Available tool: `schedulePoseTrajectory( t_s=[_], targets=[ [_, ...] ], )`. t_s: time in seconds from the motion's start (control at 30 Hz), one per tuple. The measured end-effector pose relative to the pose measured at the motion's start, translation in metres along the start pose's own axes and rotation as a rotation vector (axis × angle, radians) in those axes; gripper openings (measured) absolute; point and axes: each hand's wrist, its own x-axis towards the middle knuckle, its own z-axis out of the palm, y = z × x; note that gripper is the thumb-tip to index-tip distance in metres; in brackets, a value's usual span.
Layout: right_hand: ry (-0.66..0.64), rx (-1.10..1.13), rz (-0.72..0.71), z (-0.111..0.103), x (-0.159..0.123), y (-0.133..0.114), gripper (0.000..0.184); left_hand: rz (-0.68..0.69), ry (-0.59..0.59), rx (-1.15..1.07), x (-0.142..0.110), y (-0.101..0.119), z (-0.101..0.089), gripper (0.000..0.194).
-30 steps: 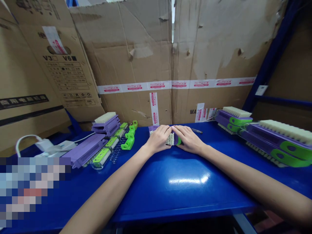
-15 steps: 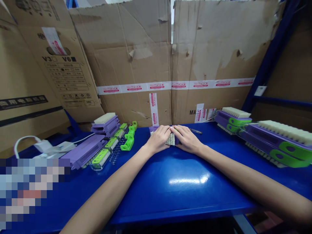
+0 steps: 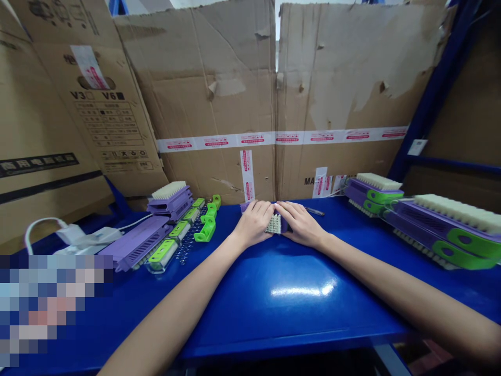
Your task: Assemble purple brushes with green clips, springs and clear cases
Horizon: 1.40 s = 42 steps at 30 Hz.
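Between my hands, at the back middle of the blue table (image 3: 250,303), is a purple brush (image 3: 274,224) with pale bristles showing at its front. My left hand (image 3: 255,222) is wrapped over its left part. From the other side, my right hand (image 3: 300,223) grips its right part, and the fingertips of both hands nearly meet on top. Most of the brush is hidden under my fingers. Just beyond my right hand lies a thin dark tool (image 3: 315,211), its kind unclear.
Purple brush bodies (image 3: 136,243), green-topped clear pieces (image 3: 170,248), several springs (image 3: 188,243) and green end pieces (image 3: 206,227) lie at left, near a white power strip (image 3: 84,240). Purple-green brushes (image 3: 442,224) are stacked at right. Cardboard (image 3: 215,104) walls the back.
My hands stay on the brush at the same spot; the brush has tilted very slightly. Nothing else on the table has visibly moved.
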Motion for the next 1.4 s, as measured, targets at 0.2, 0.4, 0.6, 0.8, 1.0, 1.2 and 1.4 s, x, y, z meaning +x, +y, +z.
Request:
schedulePoseTrajectory(
  t_s=[0.2, 0.4, 0.6, 0.8, 1.0, 1.2, 1.4],
  targets=[
    [0.013, 0.036, -0.006, 0.0, 0.0, 0.0, 0.075, -0.03, 0.031, -0.009, 0.001, 0.0, 0.003, 0.05],
    [0.029, 0.075, -0.014, 0.0, 0.0, 0.001, 0.074, -0.07, 0.039, -0.014, -0.003, 0.001, 0.004, 0.055],
    [-0.001, 0.14, 0.074, -0.003, 0.0, 0.0, 0.081, -0.104, 0.008, 0.039, -0.009, 0.0, 0.003, 0.069],
    [-0.018, 0.28, 0.304, 0.002, -0.004, 0.001, 0.094, -0.199, 0.034, 0.051, -0.013, -0.008, 0.006, 0.078],
    [-0.125, 0.441, 0.501, 0.007, -0.009, 0.006, 0.093, -0.281, 0.002, 0.061, -0.014, -0.01, 0.009, 0.08],
    [-0.167, 0.451, 0.487, 0.012, -0.013, 0.011, 0.086, -0.356, -0.115, -0.003, -0.015, -0.008, 0.01, 0.069],
    [-0.134, 0.382, 0.398, 0.01, -0.013, 0.009, 0.079, -0.331, -0.093, 0.004, -0.014, -0.003, 0.008, 0.063]
  ],
)
